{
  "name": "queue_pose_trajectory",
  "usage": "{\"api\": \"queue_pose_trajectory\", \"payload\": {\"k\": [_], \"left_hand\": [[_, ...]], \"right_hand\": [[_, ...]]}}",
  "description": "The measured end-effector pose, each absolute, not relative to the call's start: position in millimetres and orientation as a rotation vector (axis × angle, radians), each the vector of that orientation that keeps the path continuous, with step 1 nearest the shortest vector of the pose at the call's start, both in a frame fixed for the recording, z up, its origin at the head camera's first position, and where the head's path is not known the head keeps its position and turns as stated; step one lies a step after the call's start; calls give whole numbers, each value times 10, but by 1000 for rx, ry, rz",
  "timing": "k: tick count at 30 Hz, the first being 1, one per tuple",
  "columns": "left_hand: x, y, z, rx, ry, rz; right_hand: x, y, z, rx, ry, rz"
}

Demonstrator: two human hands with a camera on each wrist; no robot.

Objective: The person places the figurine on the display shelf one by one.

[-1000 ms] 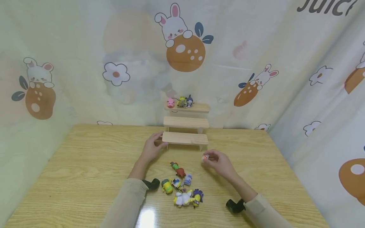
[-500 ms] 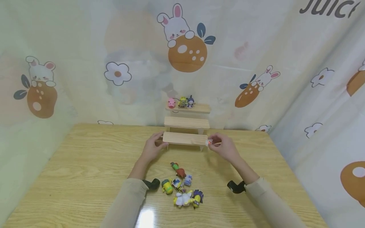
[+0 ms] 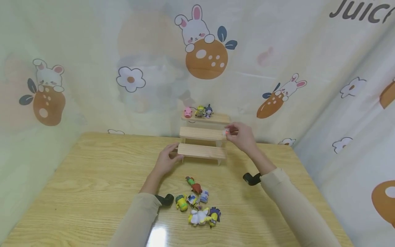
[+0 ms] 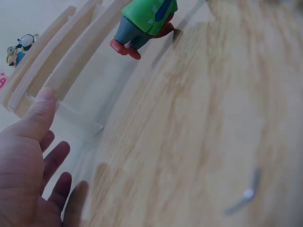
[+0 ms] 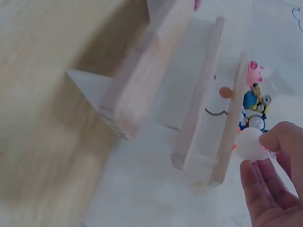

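Observation:
My right hand (image 3: 243,137) pinches a small white toy figure (image 5: 252,144) with orange bits between thumb and fingertips. In the head view, the figure is at the right end of the middle tier of a three-step wooden display stand (image 3: 202,151); the right wrist view shows it beside the top board. My left hand (image 3: 166,160) holds the left end of the lowest board, with the thumb (image 4: 45,97) on its front edge. On the top board stand a pink pig (image 3: 188,112), a yellow figure (image 3: 200,111) and a dark-haired figure (image 3: 208,111).
Several toy figures lie on the wooden table (image 3: 92,192) in front of the stand. Among them are a green-and-red one (image 3: 194,185), a white one (image 3: 198,217) and a purple-haired yellow one (image 3: 214,216). A patterned curtain (image 3: 154,103) hangs behind.
My right hand has carried the white figure up and away from me, from above the table past the lowest board to the middle tier. The left hand stays at the lowest board.

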State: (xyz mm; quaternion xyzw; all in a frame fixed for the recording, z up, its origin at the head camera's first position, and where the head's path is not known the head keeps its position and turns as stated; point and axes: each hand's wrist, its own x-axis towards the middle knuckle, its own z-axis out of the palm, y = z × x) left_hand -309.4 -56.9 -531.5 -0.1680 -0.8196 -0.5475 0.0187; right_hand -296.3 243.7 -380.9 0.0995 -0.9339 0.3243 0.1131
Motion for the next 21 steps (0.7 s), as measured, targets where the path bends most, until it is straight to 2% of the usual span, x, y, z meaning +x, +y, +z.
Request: {"api": "queue_pose_trajectory", "payload": {"k": [21], "left_hand": [[-3090, -579, -5311, -498, -2565, -1698]], "right_hand": [[-3567, 2385, -3532, 303, -2768, 803]]}}
